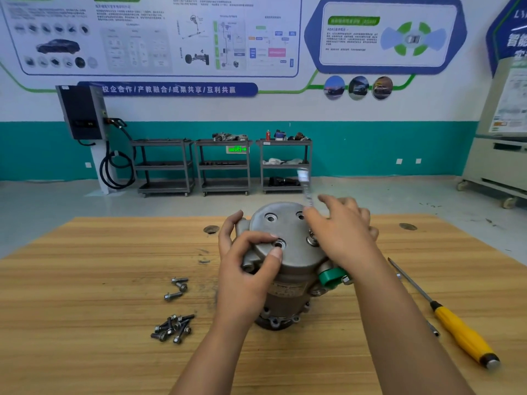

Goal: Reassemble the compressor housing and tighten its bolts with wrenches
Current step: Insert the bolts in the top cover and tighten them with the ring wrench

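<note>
My left hand (251, 252): fingers wrapped on compressor housing (288, 253), upright on counter (85, 280) | my right hand (342, 229): fingers pinch blurry wrench (305, 186), handle pointing up | seated bolt (312, 239) just under my right fingers, so right's nearer | spare bolts (172, 329) off left.

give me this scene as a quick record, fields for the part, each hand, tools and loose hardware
workpiece: compressor housing, upright on the wooden table
cover holes: at least three look empty
left hand: grips the cover's near-left edge, thumb on top
right hand: over the cover's right side, apparently holding a blurred wrench that points up
loose bolts: a pile plus three more, left of the housing
other tool: yellow-handled screwdriver, lying to the right
</note>
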### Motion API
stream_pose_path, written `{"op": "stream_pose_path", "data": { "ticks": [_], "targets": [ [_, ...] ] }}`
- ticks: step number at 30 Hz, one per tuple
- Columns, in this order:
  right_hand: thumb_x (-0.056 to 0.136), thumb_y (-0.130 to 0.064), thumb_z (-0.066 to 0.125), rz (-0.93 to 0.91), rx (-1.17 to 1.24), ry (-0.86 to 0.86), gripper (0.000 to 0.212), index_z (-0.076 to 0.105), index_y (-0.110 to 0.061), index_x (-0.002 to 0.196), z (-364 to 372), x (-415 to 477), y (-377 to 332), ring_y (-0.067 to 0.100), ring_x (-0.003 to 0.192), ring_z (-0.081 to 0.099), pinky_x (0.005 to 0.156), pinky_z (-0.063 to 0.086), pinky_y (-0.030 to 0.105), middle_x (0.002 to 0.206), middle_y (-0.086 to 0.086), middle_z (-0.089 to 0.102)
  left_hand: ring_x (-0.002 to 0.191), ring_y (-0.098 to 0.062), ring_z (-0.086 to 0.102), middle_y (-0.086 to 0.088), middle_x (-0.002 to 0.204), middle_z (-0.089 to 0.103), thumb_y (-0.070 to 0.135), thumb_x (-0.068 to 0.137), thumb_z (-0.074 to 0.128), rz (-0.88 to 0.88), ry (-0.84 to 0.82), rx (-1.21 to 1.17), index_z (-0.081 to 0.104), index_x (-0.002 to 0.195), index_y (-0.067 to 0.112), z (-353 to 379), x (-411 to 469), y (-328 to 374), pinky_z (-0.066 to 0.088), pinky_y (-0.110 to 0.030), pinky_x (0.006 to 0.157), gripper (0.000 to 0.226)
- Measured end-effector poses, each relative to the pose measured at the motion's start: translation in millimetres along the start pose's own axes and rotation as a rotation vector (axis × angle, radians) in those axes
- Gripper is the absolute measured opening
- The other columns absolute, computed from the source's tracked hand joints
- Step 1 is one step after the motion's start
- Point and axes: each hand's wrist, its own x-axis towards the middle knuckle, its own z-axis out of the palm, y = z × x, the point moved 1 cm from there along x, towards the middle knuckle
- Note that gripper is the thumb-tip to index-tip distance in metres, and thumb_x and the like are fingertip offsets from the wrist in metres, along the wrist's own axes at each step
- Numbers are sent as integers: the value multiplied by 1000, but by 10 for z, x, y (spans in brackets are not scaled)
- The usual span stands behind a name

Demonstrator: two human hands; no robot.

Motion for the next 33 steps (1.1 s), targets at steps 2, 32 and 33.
{"op": "stream_pose_path", "data": {
  "ticks": [2,32,33],
  "targets": [
    [89,-33,48,109,453,-32,37,50,-21,124,4,7,141,18,112,50,90,46,33,124,1,55,121,12,37,20,139,30,50,62,61,-2,-2,0,64,76,42,-6,1,3,46,-11,83,16],
    [83,-47,57,-46,159,1,44,56,-24,121,-3,73,138,24,121,38,97,33,40,129,3,47,121,12,37,18,137,30,48,62,63,3,-1,-23,64,76,43,3,-4,3,39,-2,81,15],
    [83,-42,59,18,330,-48,49,51,-20,126,1,91,215,22,121,39,97,35,40,134,4,44,120,14,36,19,136,30,48,62,63,5,-5,-26,64,76,43,2,-4,2,38,-1,80,15]
  ]
}}
